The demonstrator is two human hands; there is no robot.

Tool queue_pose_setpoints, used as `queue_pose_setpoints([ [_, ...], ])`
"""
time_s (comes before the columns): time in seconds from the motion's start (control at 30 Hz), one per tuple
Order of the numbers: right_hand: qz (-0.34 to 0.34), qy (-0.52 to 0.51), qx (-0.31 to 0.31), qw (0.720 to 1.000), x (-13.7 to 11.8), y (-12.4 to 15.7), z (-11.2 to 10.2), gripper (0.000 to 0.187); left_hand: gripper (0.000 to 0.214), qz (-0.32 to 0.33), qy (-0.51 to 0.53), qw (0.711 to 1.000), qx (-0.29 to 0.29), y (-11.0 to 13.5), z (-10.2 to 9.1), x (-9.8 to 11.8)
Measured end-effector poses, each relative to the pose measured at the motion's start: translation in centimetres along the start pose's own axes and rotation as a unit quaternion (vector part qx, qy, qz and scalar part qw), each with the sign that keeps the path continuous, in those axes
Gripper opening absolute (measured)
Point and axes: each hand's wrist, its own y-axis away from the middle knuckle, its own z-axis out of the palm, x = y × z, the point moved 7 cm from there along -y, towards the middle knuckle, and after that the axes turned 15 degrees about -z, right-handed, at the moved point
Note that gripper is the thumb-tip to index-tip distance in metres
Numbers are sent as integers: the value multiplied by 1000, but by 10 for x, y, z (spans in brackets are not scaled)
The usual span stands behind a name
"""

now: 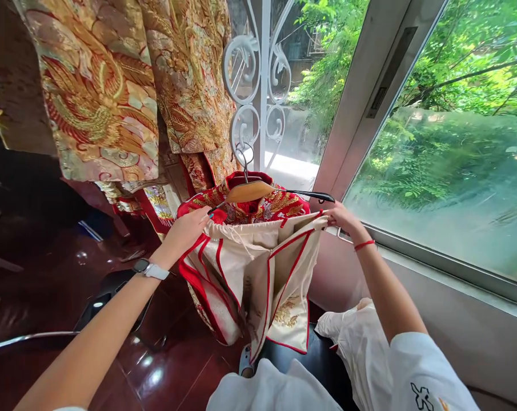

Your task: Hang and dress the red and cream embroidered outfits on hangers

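Note:
A cream skirt (253,257) with red trim, gold embroidery and a drawstring waistband is spread between my hands. My left hand (190,229) pinches the waistband's left end; my right hand (343,219) grips its right end, close to the tip of a black hanger arm. Just beyond the waistband, a hanger (249,192) with a wooden-coloured middle and black arms hangs by its hook. Behind it is a red jacket (198,200) with gold embroidery and a stand-up collar, its lower part hidden by the skirt.
Gold-embroidered garments (99,114) hang at upper left. A white scrollwork grille (262,74) and a sliding window (433,160) stand behind and to the right. Below are a black seat (284,357), white cloth (352,337) and a glossy dark-red floor (155,371).

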Motion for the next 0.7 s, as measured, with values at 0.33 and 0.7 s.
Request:
queue_pose_setpoints([
  [0.33,-62,165,-321,930,-89,-5,-15,57,40,22,-37,999,26,-4,0,-3],
  [0.7,-62,194,-93,975,-112,-41,-20,16,41,32,-72,997,0,-4,6,-1],
])
